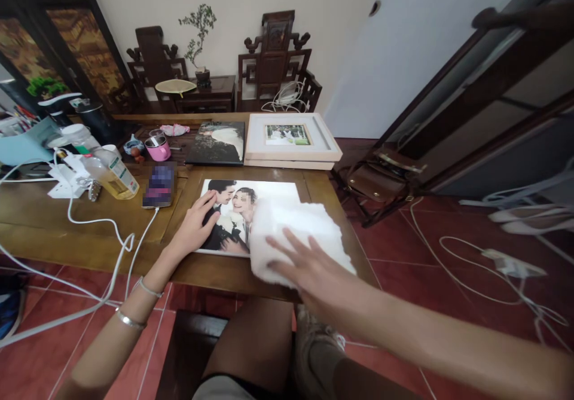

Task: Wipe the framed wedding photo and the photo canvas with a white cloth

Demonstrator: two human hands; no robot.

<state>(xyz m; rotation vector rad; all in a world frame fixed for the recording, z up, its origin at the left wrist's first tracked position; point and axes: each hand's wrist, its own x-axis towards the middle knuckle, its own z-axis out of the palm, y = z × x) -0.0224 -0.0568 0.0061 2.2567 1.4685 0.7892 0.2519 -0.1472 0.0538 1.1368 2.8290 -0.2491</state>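
A white photo panel (273, 188) with a black-and-white picture of a couple lies flat on the wooden table (134, 238). My left hand (200, 220) rests on its left edge, fingers stretched out and thumb apart. Over the right part of the panel spreads a thick white fluffy cloth (298, 226), which hangs past the table's front right corner. My right hand (298, 262) lies on top of the cloth with its fingers spread. The cloth hides the panel's right side.
Behind the panel are a dark photo panel (215, 143) and a white box with a framed photo (323, 126). A phone (159, 186), white cable (121, 250), bottle (121, 179) and pink cup (158, 147) stand left. A brown bag (374, 179) sits on the right.
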